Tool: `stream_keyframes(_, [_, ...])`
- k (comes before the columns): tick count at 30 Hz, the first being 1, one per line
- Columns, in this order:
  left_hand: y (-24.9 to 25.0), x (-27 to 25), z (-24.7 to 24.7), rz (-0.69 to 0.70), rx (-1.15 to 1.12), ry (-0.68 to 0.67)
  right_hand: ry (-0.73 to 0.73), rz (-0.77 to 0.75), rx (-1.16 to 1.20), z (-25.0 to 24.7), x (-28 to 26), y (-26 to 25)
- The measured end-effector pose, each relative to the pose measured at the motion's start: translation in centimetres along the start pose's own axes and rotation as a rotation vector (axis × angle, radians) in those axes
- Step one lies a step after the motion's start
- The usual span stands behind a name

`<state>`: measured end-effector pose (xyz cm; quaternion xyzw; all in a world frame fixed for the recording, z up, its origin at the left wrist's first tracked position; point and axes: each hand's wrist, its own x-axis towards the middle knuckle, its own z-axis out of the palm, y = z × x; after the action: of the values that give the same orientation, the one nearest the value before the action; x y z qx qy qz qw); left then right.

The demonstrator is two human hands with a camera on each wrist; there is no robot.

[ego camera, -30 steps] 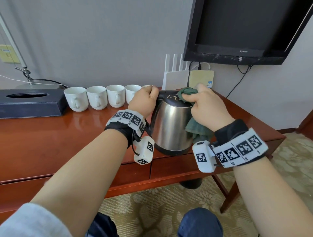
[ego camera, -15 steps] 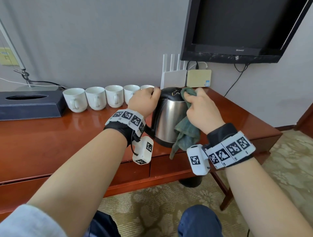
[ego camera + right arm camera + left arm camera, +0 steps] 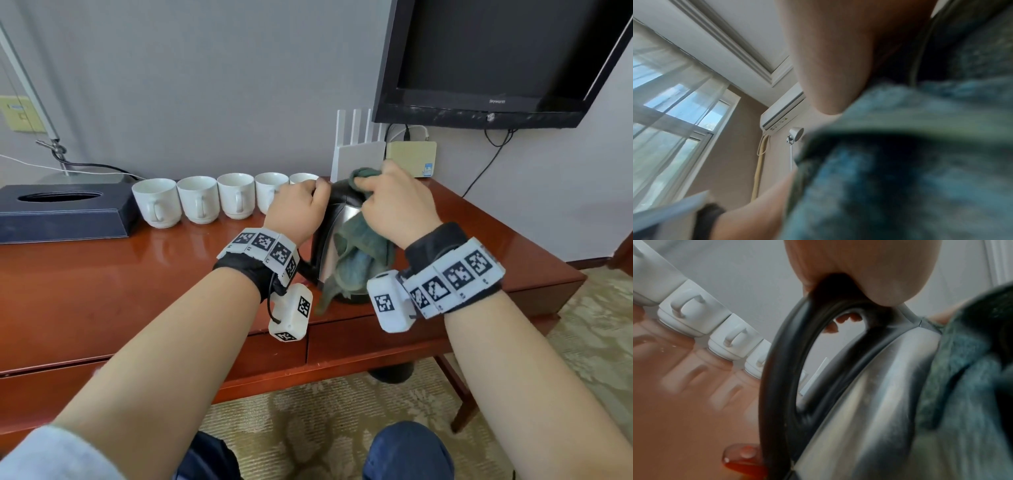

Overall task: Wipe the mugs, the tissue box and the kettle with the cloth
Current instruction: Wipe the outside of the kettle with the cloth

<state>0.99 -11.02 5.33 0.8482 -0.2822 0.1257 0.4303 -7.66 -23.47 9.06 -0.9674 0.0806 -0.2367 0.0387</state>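
Kettle near desk edge: left hand grips handle, right hand clutches cloth.

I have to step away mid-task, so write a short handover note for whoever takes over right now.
Left hand grips the black handle of the stainless steel kettle, steadying it on the red-brown wooden desk.
Right hand holds the green cloth, pressing it on the kettle's lid and side.
Row of white ceramic mugs stands left of the kettle; dark blue tissue box sits at far left.
Done: kettle wipe is under way.
Left: finish the kettle. Whether the mugs and the box were wiped cannot be told.
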Motion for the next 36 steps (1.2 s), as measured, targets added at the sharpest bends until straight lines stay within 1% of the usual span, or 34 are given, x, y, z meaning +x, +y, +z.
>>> stream_keyframes(3, [0.0, 0.0, 0.2, -0.005, 0.039, 0.014, -0.004, 0.054, -0.041, 0.1, -0.4, 1.2])
stream_keyframes(7, [0.3, -0.1, 0.2, -0.016, 0.002, 0.030, 0.039, -0.009, -0.179, 0.6, -2.9, 0.7])
stream_keyframes(9, [0.4, -0.1, 0.0, -0.029, -0.028, 0.014, 0.046, -0.057, -0.172, 0.4, -2.6, -0.1])
stream_keyframes(12, [0.2, -0.1, -0.1, 0.011, -0.016, -0.011, 0.029, -0.072, -0.106, 0.1, -0.3, -0.8])
stream_keyframes(16, [-0.3, 0.1, 0.0, 0.014, 0.023, 0.002, -0.105, 0.023, -0.111, -0.1, 2.9, 0.7])
stream_keyframes(18, [-0.3, 0.2, 0.2, 0.007, 0.057, 0.003, -0.125, 0.086, -0.128, -0.2, 3.0, 1.8])
stream_keyframes(23, [-0.4, 0.4, 0.8, 0.011, 0.095, 0.049, -0.071, 0.176, -0.166, 1.0, -1.0, 2.7])
stream_keyframes(25, [-0.7, 0.4, 1.0, 0.024, 0.103, 0.057, -0.052, 0.214, -0.127, 1.1, -2.3, 3.1])
stream_keyframes(26, [-0.8, 0.5, 1.0, 0.035, 0.102, 0.058, -0.016, 0.237, -0.073, 1.0, -2.6, 3.4])
stream_keyframes(29, [-0.7, 0.3, 1.0, 0.054, 0.096, 0.070, 0.152, 0.294, 0.085, 0.5, -3.3, 4.2])
stream_keyframes(31, [-0.6, 0.0, 1.0, 0.029, 0.111, 0.070, 0.216, 0.312, 0.155, 0.7, -3.5, 4.3])
stream_keyframes(34, [-0.5, -0.4, 0.6, 0.014, 0.219, 0.038, 0.220, 0.330, 0.233, 1.3, -4.0, 3.9])
stream_keyframes(36, [-0.5, -1.2, 0.3, -0.023, 0.222, 0.039, 0.196, 0.321, 0.296, 1.8, -4.3, 3.5])
